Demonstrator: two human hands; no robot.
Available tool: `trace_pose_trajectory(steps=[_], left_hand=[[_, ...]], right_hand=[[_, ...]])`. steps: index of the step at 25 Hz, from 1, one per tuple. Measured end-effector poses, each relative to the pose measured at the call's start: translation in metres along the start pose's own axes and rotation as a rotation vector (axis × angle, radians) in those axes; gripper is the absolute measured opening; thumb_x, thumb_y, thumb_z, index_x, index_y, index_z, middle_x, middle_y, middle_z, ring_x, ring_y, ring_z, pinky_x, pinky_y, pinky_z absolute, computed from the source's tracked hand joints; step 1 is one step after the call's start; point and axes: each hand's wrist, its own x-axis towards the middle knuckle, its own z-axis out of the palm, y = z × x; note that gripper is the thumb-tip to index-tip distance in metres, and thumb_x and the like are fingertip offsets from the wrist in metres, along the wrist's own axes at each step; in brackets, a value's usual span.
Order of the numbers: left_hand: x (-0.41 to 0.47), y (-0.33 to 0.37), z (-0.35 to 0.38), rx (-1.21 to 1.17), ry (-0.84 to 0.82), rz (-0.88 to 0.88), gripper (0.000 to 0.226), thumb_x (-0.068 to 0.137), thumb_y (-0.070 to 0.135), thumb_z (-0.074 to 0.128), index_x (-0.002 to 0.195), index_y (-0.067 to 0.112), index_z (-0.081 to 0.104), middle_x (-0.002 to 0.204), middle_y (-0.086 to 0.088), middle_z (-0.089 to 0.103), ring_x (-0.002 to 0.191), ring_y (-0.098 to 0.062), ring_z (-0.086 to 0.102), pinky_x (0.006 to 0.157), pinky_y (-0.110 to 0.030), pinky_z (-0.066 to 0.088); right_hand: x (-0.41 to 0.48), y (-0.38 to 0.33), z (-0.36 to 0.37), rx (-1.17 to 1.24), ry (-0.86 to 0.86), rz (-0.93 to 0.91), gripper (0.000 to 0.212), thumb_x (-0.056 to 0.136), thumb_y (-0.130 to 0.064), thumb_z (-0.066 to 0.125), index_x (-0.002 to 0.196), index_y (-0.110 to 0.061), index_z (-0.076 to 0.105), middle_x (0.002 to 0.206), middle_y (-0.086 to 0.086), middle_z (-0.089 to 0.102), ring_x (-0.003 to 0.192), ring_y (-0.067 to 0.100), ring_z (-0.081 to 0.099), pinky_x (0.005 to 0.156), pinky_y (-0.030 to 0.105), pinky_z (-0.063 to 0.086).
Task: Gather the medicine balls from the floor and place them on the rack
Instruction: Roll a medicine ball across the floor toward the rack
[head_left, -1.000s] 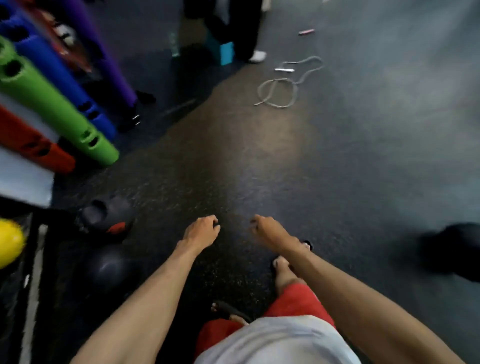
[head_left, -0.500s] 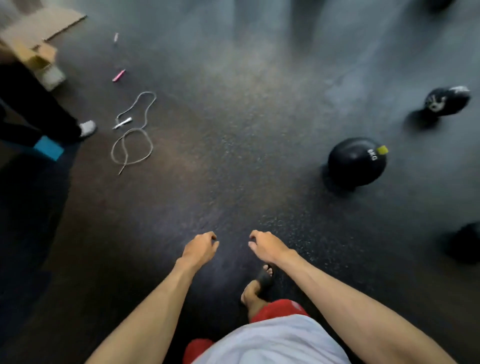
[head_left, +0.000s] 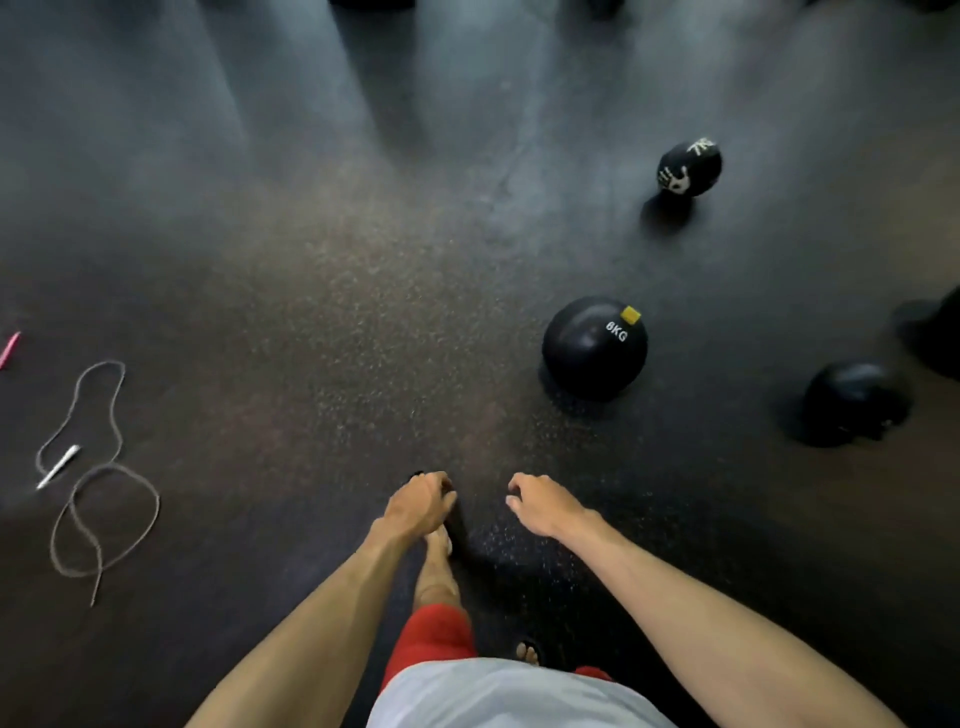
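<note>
A black medicine ball marked 6KG with a yellow tag lies on the dark floor ahead and to the right. Farther off sits a smaller black ball with white print. Another black ball rests at the right, and a dark shape is cut off by the right edge. My left hand and my right hand hang low in front of me with loosely curled fingers, holding nothing, well short of the 6KG ball. No rack is in view.
A grey skipping rope with a white handle lies coiled on the floor at the left, with a pink handle at the left edge. Dark speckled rubber floor stretches ahead. My leg and sandalled foot step forward under my left hand.
The view has swung right, away from the foam rollers and the other person. The balls on the floor have come closer and moved toward the middle. Both hands stay empty.
</note>
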Motion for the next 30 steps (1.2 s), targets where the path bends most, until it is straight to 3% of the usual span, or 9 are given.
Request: trace_pose_trajectory(steps=[10, 15, 23, 26, 30], left_hand=[[0.273, 0.055, -0.195, 0.208, -0.134, 0.275, 0.029, 0.101, 0.032, 0.051, 0.117, 0.011, 0.064, 0.115, -0.013, 0.071, 0.108, -0.032, 0.066, 0.087, -0.039, 0.051], [0.378, 0.102, -0.255, 0.283, -0.181, 0.359, 0.03, 0.099, 0.037, 0.052, 0.117, 0.017, 0.065, 0.113, -0.01, 0.072, 0.105, -0.029, 0.068, 0.088, -0.038, 0.054], [0.558, 0.231, -0.322, 0.469, -0.271, 0.502, 0.033, 0.099, 0.032, 0.049, 0.121, 0.014, 0.065, 0.117, -0.012, 0.071, 0.108, -0.03, 0.067, 0.086, -0.037, 0.054], [0.595, 0.275, -0.341, 0.574, -0.317, 0.558, 0.032, 0.1, 0.032, 0.048, 0.12, 0.014, 0.065, 0.115, -0.011, 0.072, 0.104, -0.03, 0.068, 0.085, -0.037, 0.054], [0.655, 0.385, -0.346, 0.736, -0.419, 0.697, 0.028, 0.102, 0.028, 0.046, 0.11, 0.012, 0.067, 0.105, -0.011, 0.073, 0.095, -0.028, 0.07, 0.08, -0.036, 0.055]], right_hand=[[0.179, -0.045, -0.182, 0.264, 0.212, 0.276, 0.034, 0.099, -0.036, 0.051, 0.126, -0.018, 0.061, 0.127, 0.012, 0.066, 0.118, 0.032, 0.061, 0.098, 0.043, 0.05], [0.246, -0.047, -0.25, 0.359, 0.264, 0.346, 0.035, 0.098, -0.035, 0.053, 0.125, -0.016, 0.063, 0.124, 0.015, 0.067, 0.118, 0.035, 0.062, 0.096, 0.041, 0.051], [0.384, 0.01, -0.368, 0.535, 0.296, 0.447, 0.036, 0.1, -0.036, 0.05, 0.128, -0.016, 0.059, 0.127, 0.016, 0.065, 0.119, 0.037, 0.06, 0.096, 0.042, 0.049], [0.405, 0.024, -0.404, 0.63, 0.309, 0.495, 0.034, 0.099, -0.037, 0.049, 0.125, -0.016, 0.059, 0.126, 0.016, 0.065, 0.118, 0.038, 0.06, 0.096, 0.043, 0.05], [0.418, 0.072, -0.454, 0.813, 0.429, 0.641, 0.033, 0.098, -0.035, 0.05, 0.123, -0.016, 0.06, 0.128, 0.019, 0.063, 0.119, 0.039, 0.059, 0.097, 0.041, 0.049]])
